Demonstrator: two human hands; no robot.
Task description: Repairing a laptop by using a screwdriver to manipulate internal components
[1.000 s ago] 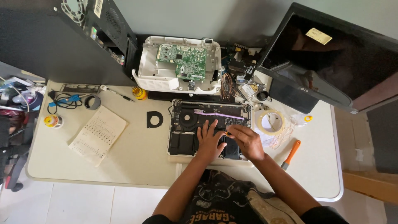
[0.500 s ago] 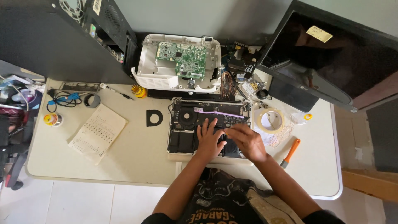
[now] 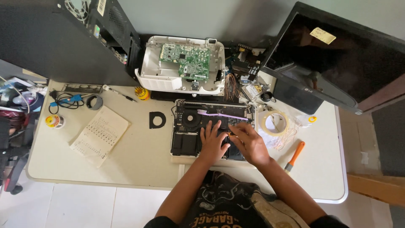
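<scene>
An opened laptop base (image 3: 190,126) lies bottom-up on the white table (image 3: 126,169), with its fan, board and black battery cells exposed. My left hand (image 3: 213,142) rests on the battery area with its fingers spread, holding nothing. My right hand (image 3: 249,144) is just to its right, fingertips pinched on a small screwdriver (image 3: 229,133) with a yellow and black handle that points at the laptop's middle. A purple toothbrush (image 3: 219,114) lies across the upper part of the laptop.
Behind the laptop stands an open white device (image 3: 152,76) with a green circuit board. A dark computer tower (image 3: 63,38) stands back left, a monitor (image 3: 337,63) back right. A tape roll (image 3: 275,122), an orange-handled tool (image 3: 294,155), a paper sheet (image 3: 100,135) and a black ring-shaped part (image 3: 157,120) lie around.
Both hands stay on the laptop in nearly the same place; only the fingers shift slightly.
</scene>
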